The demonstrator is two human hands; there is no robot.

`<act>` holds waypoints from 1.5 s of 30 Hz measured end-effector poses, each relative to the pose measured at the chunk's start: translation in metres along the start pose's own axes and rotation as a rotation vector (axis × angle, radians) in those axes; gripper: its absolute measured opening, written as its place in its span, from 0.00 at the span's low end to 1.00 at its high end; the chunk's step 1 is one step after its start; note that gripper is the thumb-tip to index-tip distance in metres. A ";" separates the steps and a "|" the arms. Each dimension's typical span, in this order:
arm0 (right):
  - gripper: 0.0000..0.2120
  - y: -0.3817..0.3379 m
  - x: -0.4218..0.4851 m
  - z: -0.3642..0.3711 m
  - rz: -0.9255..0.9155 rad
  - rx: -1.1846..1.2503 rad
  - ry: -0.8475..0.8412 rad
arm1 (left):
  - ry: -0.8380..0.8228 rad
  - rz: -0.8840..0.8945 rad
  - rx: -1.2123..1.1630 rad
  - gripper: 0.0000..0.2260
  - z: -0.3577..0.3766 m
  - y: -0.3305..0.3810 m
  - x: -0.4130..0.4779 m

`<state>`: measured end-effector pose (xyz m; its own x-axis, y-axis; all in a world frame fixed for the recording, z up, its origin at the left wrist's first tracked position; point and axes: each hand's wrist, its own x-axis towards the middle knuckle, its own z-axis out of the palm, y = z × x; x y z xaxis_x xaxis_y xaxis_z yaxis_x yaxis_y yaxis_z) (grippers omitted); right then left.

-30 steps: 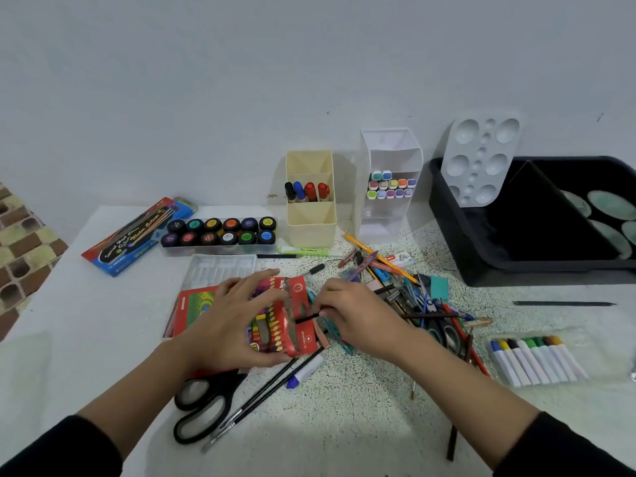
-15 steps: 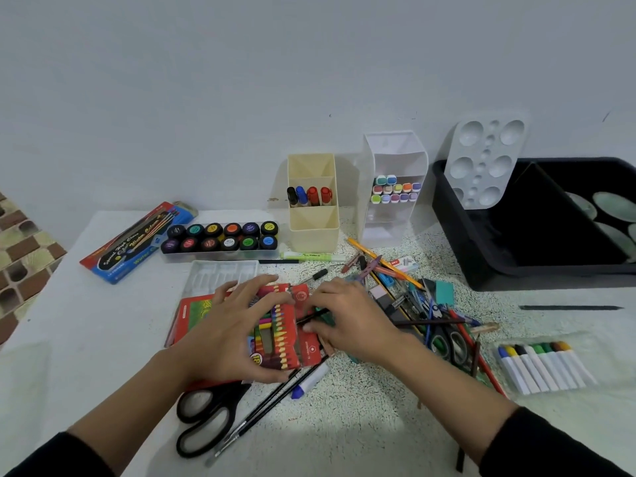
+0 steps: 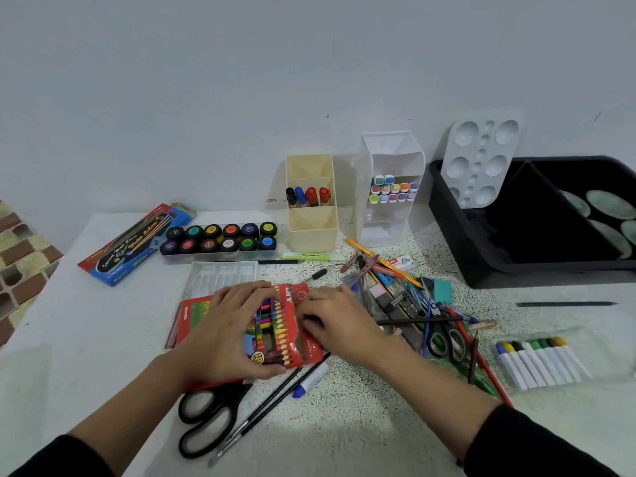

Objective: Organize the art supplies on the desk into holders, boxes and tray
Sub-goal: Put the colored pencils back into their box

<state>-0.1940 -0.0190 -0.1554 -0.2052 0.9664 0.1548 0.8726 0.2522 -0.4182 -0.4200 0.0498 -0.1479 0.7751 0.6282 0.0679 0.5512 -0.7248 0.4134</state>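
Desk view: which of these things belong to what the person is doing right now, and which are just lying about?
In the job: crayon box, gripped by left hand, right hand curled at its end; cream holder and black tray, for filling.
Lying about: black scissors, paint pots, marker set, white palette.

1. Wall (image 3: pixel 309 80): plain, pale grey-white; the upper half of the view behind the desk (image 3: pixel 86 321) is filled by it. A small dark speck (image 3: pixel 327 116) is noted above centre, a short dark scratch (image 3: pixel 597 116) towards the right, and a brownish smudge (image 3: pixel 272 200) at its foot.
2. Brick-patterned surface (image 3: pixel 24 266): brown, tan and green blocks, seen at the left edge beyond the desk's corner.
3. Speckled patch (image 3: pixel 361 407): black flecks on white, spread across the desk's middle and right; mat or finish cannot be told.
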 end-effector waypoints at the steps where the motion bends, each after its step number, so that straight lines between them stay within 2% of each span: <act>1: 0.04 -0.003 0.002 0.001 -0.002 0.021 -0.005 | -0.001 0.001 0.000 0.47 0.000 0.000 0.000; 3: 0.03 -0.004 0.003 0.002 0.021 0.092 0.014 | -0.009 -0.005 -0.005 0.47 -0.001 0.000 -0.001; 5: 0.07 0.001 0.000 -0.005 0.078 0.138 0.051 | -0.021 -0.014 -0.010 0.48 -0.002 0.000 -0.003; 9: 0.15 0.021 -0.015 -0.028 0.193 0.028 0.019 | -0.029 -0.023 -0.001 0.47 0.000 -0.001 -0.003; 14: 0.05 0.024 -0.020 -0.022 0.190 0.017 0.011 | -0.017 -0.018 -0.022 0.44 -0.001 0.000 -0.003; 21: 0.02 -0.007 0.001 0.000 0.110 0.074 0.044 | -0.014 0.003 0.011 0.43 0.001 -0.002 -0.001; 26: 0.10 -0.001 -0.007 -0.003 0.207 -0.007 0.079 | -0.007 0.004 0.034 0.42 0.004 -0.003 -0.001; 30: 0.07 0.004 -0.008 -0.001 0.194 0.018 0.059 | -0.007 0.009 0.031 0.41 0.003 -0.004 -0.001; 35: 0.07 -0.007 0.002 0.010 0.088 0.039 0.067 | -0.006 0.015 0.027 0.42 0.003 -0.006 0.000; 45: 0.06 -0.008 0.000 0.010 0.152 0.114 0.058 | -0.024 0.025 0.048 0.43 0.006 -0.010 0.002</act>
<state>-0.2050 -0.0207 -0.1612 -0.0463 0.9901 0.1321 0.8349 0.1110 -0.5391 -0.4224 0.0561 -0.1569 0.7957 0.6032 0.0553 0.5454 -0.7531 0.3679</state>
